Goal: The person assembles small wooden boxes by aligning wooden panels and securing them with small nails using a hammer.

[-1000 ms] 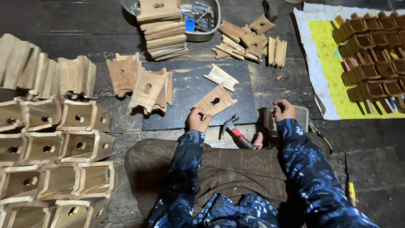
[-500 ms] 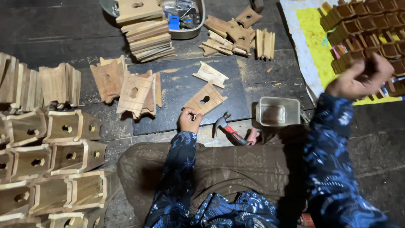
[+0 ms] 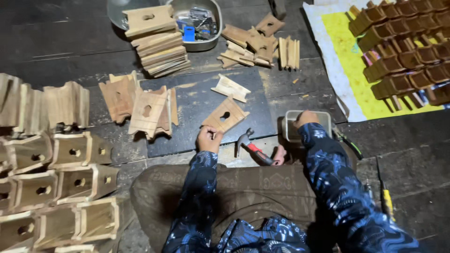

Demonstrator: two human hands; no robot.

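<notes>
From the head view your left hand pinches the holed board flat on the floor – keep it steady; your right hand dips into the small tin, grip unclear, hammer lying between

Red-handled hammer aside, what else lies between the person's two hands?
Head view: between the left hand and the right hand, which dips into the small grey rectangular tin, only the red-handled hammer lies on the dark mat.

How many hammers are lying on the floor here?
1. The hammer lies between the left hand and the right hand, red handle toward the person. Others may be hidden in the metal bowl.
</notes>
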